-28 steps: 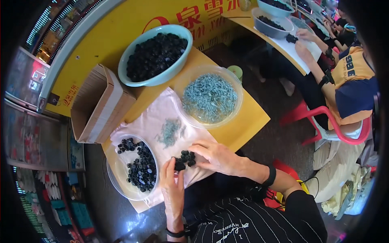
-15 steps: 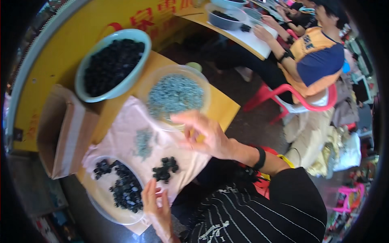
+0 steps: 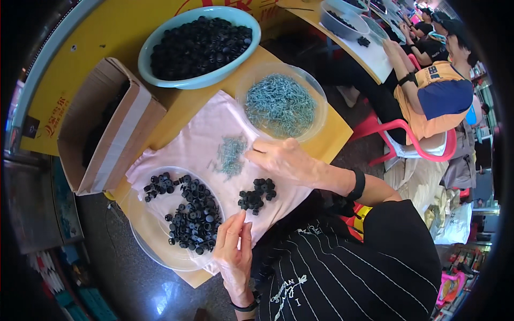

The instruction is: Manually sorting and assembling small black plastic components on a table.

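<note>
A small heap of screws lies on a pale pink cloth. My right hand reaches in from the right, its fingers bent together at the heap's edge; anything between the fingertips is hidden. Below it, a loose cluster of black knob-like caps rests on the cloth. Close beside that cluster is my left hand, fingers long and stretched upward, the thumb slightly apart, with nothing visible in them. To its left, a clear round tray holds many more black caps.
A clear tub of screws stands beyond my right hand. Behind the cloth are a light-blue basin full of black caps and an open cardboard box. Across the aisle, a person on a red chair works at another table.
My right hand has come down from in front of the screw tub to the small screw heap. My left hand stays near the cap cluster, fingertips closer together. The whole view has shifted.
</note>
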`<action>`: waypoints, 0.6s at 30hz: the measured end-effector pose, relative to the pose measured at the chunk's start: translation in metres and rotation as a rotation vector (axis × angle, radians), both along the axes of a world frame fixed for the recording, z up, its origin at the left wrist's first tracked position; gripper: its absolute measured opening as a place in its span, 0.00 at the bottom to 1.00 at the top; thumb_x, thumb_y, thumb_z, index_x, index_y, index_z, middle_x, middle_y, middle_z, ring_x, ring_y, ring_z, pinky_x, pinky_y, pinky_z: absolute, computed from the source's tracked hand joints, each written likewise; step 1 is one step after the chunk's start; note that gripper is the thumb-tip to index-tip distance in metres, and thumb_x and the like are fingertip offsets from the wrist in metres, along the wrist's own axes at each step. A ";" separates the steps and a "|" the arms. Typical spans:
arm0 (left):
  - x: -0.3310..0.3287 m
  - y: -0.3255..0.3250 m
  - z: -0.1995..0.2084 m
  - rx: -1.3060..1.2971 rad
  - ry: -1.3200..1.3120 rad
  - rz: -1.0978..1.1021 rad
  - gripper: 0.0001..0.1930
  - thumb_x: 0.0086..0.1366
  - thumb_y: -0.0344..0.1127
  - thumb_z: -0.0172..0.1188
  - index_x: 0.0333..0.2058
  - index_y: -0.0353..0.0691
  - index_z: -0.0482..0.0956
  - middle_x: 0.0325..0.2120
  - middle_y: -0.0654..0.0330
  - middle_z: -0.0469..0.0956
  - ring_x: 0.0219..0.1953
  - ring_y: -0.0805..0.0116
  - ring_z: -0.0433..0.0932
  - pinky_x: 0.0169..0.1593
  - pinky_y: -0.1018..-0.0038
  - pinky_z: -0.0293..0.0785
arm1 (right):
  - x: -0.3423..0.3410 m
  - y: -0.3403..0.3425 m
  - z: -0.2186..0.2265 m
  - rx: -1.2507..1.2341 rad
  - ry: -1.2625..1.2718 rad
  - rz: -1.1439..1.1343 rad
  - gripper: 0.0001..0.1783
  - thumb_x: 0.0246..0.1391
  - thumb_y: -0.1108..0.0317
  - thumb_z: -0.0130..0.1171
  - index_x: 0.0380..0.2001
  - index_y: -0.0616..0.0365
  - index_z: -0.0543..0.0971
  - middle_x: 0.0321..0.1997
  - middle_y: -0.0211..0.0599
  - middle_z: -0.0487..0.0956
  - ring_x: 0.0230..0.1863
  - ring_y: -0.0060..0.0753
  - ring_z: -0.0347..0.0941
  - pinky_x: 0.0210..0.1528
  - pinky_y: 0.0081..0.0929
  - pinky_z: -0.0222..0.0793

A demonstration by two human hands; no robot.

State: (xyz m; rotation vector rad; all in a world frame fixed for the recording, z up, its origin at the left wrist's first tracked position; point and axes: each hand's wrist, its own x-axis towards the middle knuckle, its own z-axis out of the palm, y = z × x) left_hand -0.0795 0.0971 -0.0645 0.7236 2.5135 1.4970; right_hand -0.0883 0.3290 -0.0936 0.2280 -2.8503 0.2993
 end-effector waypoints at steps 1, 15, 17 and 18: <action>0.002 -0.001 0.000 0.007 -0.008 0.016 0.14 0.58 0.20 0.63 0.44 0.34 0.81 0.37 0.54 0.80 0.31 0.71 0.77 0.35 0.78 0.74 | -0.001 -0.002 -0.002 0.010 -0.012 0.013 0.12 0.44 0.72 0.58 0.36 0.53 0.77 0.30 0.30 0.73 0.31 0.31 0.78 0.25 0.27 0.73; 0.009 0.019 -0.004 0.035 0.005 0.054 0.12 0.58 0.18 0.62 0.41 0.33 0.81 0.35 0.52 0.79 0.35 0.63 0.79 0.40 0.74 0.75 | -0.014 0.005 -0.004 -0.023 0.000 0.121 0.06 0.45 0.75 0.55 0.30 0.57 0.73 0.31 0.34 0.73 0.31 0.38 0.77 0.27 0.29 0.73; 0.010 0.030 -0.001 0.018 0.049 0.012 0.12 0.58 0.18 0.62 0.41 0.33 0.81 0.35 0.52 0.79 0.35 0.63 0.79 0.40 0.74 0.75 | -0.007 0.009 0.002 -0.228 0.000 0.146 0.05 0.47 0.75 0.56 0.30 0.57 0.73 0.32 0.35 0.73 0.31 0.39 0.77 0.31 0.29 0.73; 0.011 0.034 0.000 0.011 0.061 0.010 0.11 0.58 0.19 0.61 0.41 0.33 0.80 0.35 0.52 0.79 0.35 0.63 0.79 0.39 0.74 0.75 | 0.000 0.011 0.006 -0.231 0.001 0.151 0.05 0.47 0.75 0.56 0.30 0.57 0.73 0.32 0.35 0.73 0.31 0.39 0.77 0.31 0.29 0.73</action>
